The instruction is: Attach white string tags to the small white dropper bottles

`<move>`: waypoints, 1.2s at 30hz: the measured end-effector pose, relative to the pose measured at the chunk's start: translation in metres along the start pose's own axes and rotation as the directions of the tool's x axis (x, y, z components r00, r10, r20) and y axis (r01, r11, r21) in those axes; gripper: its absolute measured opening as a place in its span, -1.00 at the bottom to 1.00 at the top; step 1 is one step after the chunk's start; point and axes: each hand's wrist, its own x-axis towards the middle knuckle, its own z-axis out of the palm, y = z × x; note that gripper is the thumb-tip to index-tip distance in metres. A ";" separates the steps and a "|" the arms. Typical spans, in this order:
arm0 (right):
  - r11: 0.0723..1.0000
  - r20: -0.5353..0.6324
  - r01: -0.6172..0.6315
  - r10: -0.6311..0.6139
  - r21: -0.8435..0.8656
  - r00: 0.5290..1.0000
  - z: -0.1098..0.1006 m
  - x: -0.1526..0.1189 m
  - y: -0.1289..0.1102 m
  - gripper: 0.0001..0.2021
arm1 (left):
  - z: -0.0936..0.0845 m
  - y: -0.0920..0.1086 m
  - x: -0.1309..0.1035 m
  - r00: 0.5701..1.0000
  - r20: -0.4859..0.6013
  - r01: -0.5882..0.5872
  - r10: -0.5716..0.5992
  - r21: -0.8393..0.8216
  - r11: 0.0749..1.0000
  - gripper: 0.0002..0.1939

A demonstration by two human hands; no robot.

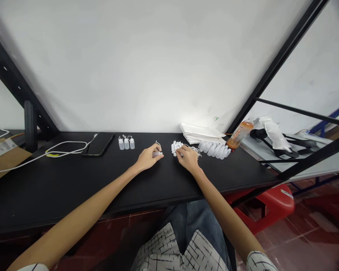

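A small translucent white squeeze bottle (157, 154) lies tilted in my left hand (147, 157), whose thumb and fingers are closed around it. A thin white strap curls up above that bottle. To the right, my right hand (188, 158) reaches into a pile of small white caps (175, 146), its thumb and index finger pinched together on what looks like one of them. Some caps and their thin straps (197, 150) are partly hidden behind this hand. Just beyond it lies a row of uncapped small bottles (214, 149).
Three capped bottles (126, 143) stand on the black table (73, 188) left of my hands. Farther left are a phone (98, 144) and a white cable (70, 142). White sheets (202, 133) and an orange drink bottle (240, 134) lie at the right, near a black frame post (271, 60).
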 end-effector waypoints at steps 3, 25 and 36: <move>0.999 0.010 -0.004 0.003 0.036 1.000 -0.003 -0.001 -0.003 -0.79 | 0.000 -0.001 0.000 0.999 0.031 0.008 -0.008 -0.011 1.000 -0.79; 0.524 0.406 -0.371 0.052 0.767 0.912 -0.007 0.000 -0.025 -0.80 | 0.000 0.019 -0.006 0.965 0.220 0.235 -0.140 -0.501 0.833 -0.64; 0.063 0.509 -0.505 -0.066 0.861 0.858 -0.017 0.003 -0.034 -0.68 | 0.008 0.007 -0.005 0.983 0.151 0.157 -0.101 -0.427 0.890 -0.59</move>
